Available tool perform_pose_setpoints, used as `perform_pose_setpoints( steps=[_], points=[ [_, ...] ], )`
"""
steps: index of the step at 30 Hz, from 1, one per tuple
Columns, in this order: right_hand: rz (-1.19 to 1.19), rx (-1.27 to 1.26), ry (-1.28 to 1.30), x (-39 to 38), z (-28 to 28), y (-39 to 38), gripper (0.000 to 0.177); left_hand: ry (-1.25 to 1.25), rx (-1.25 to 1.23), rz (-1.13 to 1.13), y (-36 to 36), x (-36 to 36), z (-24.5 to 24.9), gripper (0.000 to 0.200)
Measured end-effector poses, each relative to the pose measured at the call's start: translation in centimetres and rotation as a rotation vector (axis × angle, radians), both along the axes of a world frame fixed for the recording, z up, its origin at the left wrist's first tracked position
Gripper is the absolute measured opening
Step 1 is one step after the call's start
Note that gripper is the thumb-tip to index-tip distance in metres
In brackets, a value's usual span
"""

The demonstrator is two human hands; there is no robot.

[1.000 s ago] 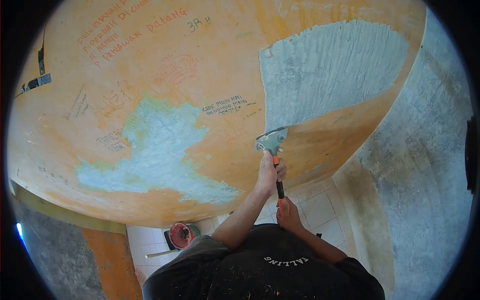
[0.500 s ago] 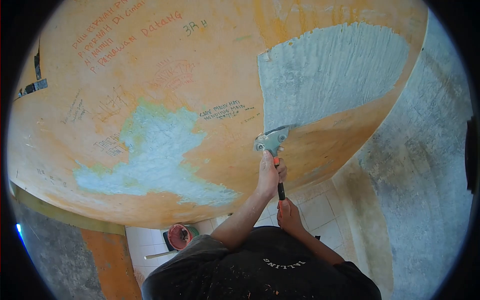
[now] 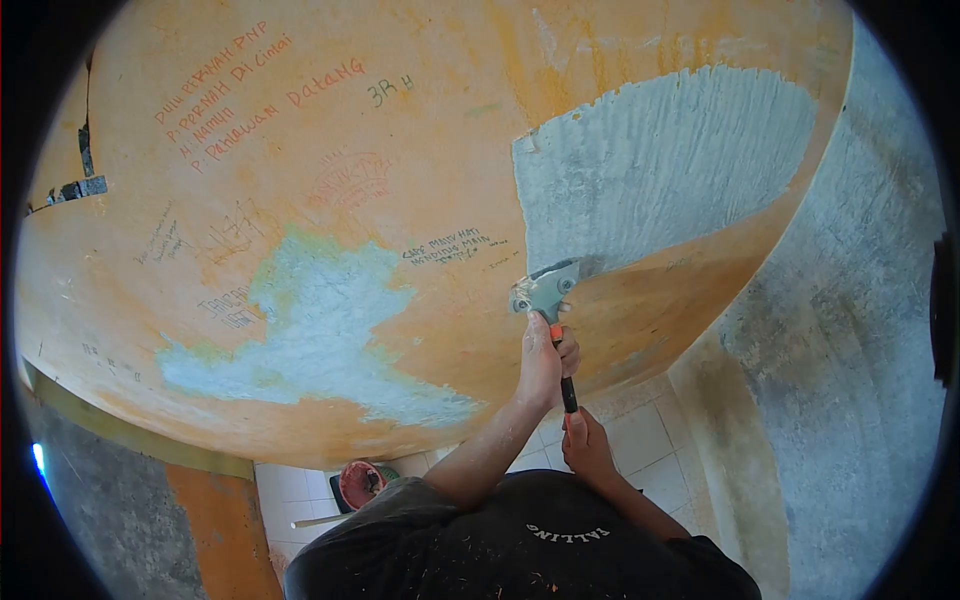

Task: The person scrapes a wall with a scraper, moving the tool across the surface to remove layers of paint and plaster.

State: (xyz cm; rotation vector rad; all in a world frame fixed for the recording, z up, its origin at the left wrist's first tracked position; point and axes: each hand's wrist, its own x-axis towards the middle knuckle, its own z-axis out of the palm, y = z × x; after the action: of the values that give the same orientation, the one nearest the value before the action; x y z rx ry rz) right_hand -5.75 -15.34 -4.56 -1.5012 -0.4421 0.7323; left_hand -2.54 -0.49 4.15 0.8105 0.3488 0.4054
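Note:
A paint scraper (image 3: pixel 546 290) with a wide grey head and a black and orange handle is held against the orange-painted wall (image 3: pixel 460 325). Its blade meets the lower left corner of a large pale, bared patch (image 3: pixel 660 165). My left hand (image 3: pixel 542 365) is wrapped round the handle just below the head, thumb up along it. Lower down, my right hand (image 3: pixel 588 445) grips the handle's end. Whitish dust or paint bits cling to the left side of the scraper head.
Handwriting in red and dark ink marks the wall around a second bared patch (image 3: pixel 320 330). On the tiled floor stands a red-lined bucket (image 3: pixel 362 483), with a pale stick (image 3: pixel 318 521) nearby. A grey wall (image 3: pixel 850 330) rises on the right.
The view has tilted slightly, so the wall and its writing sit lower in the picture. Both hands keep their hold, and the scraper has shifted only a little at the patch's corner.

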Motion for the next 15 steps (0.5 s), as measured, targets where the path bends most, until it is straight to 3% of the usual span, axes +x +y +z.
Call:
perform_pose_setpoints(
  steps=[13, 15],
  points=[
    [-0.009, -0.029, 0.055, 0.8, 5.0, -0.4, 0.040, -0.038, 0.000, 0.009, -0.4, 0.6, 3.9, 0.049],
    [-0.037, -0.014, -0.076, 1.0, 4.8, -0.3, 0.040, -0.055, 0.023, 0.007, -0.5, 0.7, 4.6, 0.049]
  ],
)
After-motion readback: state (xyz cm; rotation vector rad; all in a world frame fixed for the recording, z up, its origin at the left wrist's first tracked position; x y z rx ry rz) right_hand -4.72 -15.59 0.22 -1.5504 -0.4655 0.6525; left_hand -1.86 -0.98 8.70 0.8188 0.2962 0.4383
